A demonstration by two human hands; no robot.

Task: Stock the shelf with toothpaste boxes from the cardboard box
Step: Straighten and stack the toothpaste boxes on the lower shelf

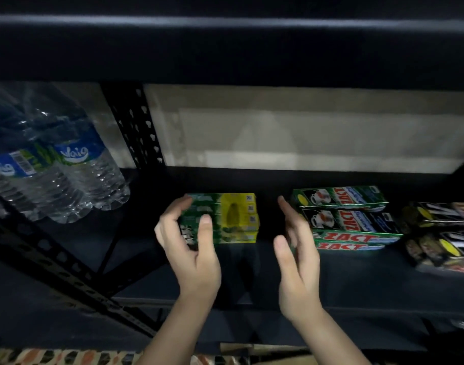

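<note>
A stack of green and yellow toothpaste boxes (233, 219) lies on the dark shelf (252, 283). My left hand (188, 246) curls around the stack's left end, thumb over the front and fingers on the far side. My right hand (296, 259) is held open and upright, between that stack and a stack of green ZACT toothpaste boxes (349, 219) on its right. Whether the right hand touches the ZACT stack cannot be told. A strip of the cardboard box (278, 358) shows at the bottom edge.
Plastic-wrapped water bottles (54, 169) stand on the shelf to the left, behind a slotted black upright (136, 122). Dark and yellow boxes (441, 233) lie at the far right. Another shelf board (225, 25) runs overhead. A pale wall (304, 133) is behind.
</note>
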